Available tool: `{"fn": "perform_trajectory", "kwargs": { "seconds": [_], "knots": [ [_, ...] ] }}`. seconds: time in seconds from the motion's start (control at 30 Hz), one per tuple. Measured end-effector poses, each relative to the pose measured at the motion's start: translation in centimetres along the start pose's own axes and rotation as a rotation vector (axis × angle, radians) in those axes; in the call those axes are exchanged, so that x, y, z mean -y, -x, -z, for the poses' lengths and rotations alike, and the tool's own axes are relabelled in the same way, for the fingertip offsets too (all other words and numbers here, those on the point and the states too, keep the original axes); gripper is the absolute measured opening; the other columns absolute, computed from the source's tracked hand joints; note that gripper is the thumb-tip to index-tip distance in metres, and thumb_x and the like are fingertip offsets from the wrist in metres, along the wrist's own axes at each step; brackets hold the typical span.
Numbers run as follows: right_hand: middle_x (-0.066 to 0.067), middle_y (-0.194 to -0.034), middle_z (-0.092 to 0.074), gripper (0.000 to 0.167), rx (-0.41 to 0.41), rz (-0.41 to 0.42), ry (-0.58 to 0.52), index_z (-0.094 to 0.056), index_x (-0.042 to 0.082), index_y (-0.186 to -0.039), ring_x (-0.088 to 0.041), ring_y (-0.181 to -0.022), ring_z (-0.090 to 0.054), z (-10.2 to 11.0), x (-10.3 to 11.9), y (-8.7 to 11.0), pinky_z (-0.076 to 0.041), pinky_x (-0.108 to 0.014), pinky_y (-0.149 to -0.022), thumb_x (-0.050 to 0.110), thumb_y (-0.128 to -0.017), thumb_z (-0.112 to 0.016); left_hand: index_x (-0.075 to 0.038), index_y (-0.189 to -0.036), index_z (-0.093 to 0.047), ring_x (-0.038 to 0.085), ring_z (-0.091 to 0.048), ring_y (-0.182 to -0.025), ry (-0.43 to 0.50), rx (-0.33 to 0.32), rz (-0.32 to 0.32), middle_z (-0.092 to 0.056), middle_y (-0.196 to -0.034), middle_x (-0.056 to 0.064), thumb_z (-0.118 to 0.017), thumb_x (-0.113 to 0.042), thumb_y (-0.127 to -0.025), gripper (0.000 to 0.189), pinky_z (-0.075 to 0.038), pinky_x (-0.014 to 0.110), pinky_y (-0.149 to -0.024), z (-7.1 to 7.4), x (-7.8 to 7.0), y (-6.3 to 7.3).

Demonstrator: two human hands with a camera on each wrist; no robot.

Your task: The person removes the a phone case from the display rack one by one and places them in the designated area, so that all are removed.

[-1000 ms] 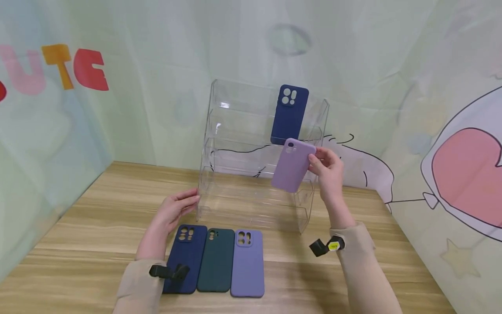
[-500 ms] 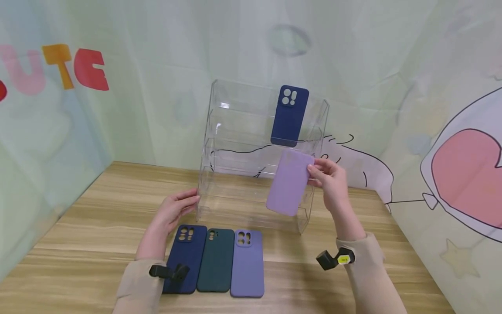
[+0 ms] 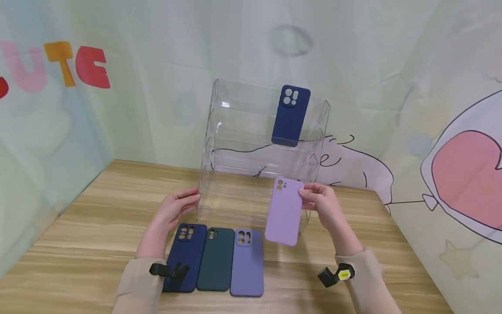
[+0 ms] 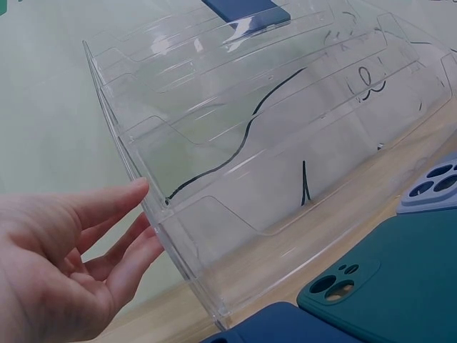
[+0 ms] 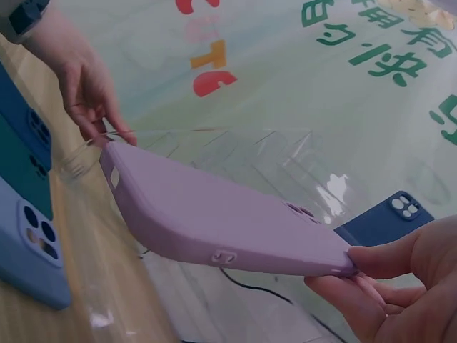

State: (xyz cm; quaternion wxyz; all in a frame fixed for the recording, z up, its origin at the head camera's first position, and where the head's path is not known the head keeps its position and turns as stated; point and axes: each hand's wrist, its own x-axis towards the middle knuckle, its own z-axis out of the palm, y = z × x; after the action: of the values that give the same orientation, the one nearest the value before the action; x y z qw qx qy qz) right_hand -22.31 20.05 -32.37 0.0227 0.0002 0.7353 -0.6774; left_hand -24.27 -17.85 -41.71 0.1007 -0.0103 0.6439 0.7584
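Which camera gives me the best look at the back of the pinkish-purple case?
The head view: the pinkish-purple case faces it fairly squarely, camera cutouts clear, only part of its edge covered by the right hand. The right wrist view is closer but slanted, foreshortening the back. The left wrist view doesn't show it.

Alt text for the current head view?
A right hand holds a lilac phone case in front of a clear tiered rack, whose side the left hand touches. A navy case stands in the rack; three others lie on the wooden table.
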Motion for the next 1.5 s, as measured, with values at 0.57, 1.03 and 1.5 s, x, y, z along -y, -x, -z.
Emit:
{"fn": "perform_trajectory", "kwargs": {
  "seconds": [0.57,1.03,1.5],
  "knots": [
    [0.003,-0.069,-0.061,0.017,0.061,-0.154,0.015,-0.056,-0.013,-0.106,-0.005,-0.058,-0.059,0.0,-4.4,1.1,-0.055,-0.016,-0.053,-0.003,-0.092,-0.057,0.008,-0.148,-0.033,-0.008,-0.063,-0.091,0.032,-0.006,-0.015,-0.062,-0.101,-0.019,-0.061,-0.009,-0.097,0.061,-0.053,0.012,-0.088,0.0,0.0,0.0],
    [0.003,-0.068,-0.061,0.025,0.109,-0.200,0.021,-0.054,-0.018,-0.111,-0.004,-0.057,-0.060,-0.3,-7.3,2.2,-0.056,-0.016,-0.054,-0.003,-0.092,-0.057,0.007,-0.148,-0.034,-0.007,-0.063,-0.094,0.024,-0.010,-0.007,-0.063,-0.119,-0.008,-0.061,-0.010,-0.097,0.060,-0.053,0.014,-0.091,0.0,0.0,0.0],
    [0.002,-0.073,-0.062,0.039,0.149,-0.248,0.088,-0.048,-0.024,-0.120,-0.007,-0.061,-0.060,-0.7,-10.0,3.4,-0.057,-0.020,-0.058,0.000,-0.091,-0.058,0.008,-0.148,-0.032,-0.007,-0.063,-0.091,0.044,-0.013,-0.004,-0.062,-0.098,-0.021,-0.062,-0.009,-0.096,0.061,-0.054,0.012,-0.087,0.0,-0.1,-0.1]
  ]
}}
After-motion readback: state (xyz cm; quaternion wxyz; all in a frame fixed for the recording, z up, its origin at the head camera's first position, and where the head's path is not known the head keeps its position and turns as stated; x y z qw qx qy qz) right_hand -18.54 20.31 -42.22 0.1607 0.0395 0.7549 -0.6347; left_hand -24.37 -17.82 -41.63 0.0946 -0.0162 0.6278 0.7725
